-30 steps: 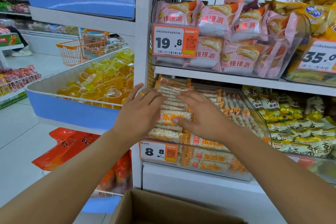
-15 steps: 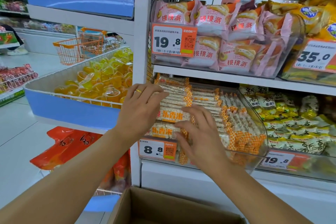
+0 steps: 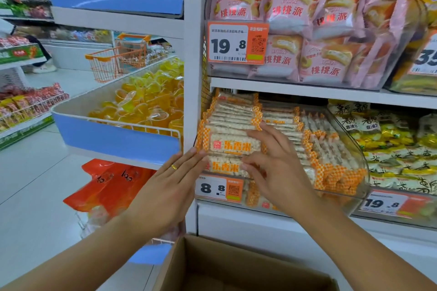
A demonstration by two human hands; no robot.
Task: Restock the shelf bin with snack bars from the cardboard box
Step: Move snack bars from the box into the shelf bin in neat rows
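A clear shelf bin on the lower shelf holds several stacked snack bars in white wrappers with orange checked ends. My left hand is flat and straight, fingertips touching the left end of the front bars by the shelf post. My right hand lies spread on the front stack, fingers straight, pressing the bars. The open cardboard box sits below at the bottom edge; I cannot see its contents.
A price tag reading 8.8 hangs on the bin front. Pink pastry packs fill the shelf above. Yellow-green snack bags lie to the right. A blue-fronted bin of yellow jelly cups and red bags are on the left.
My left hand has slid down and left off the top of the stack to its left end. My right hand has shifted slightly up onto the front bars.
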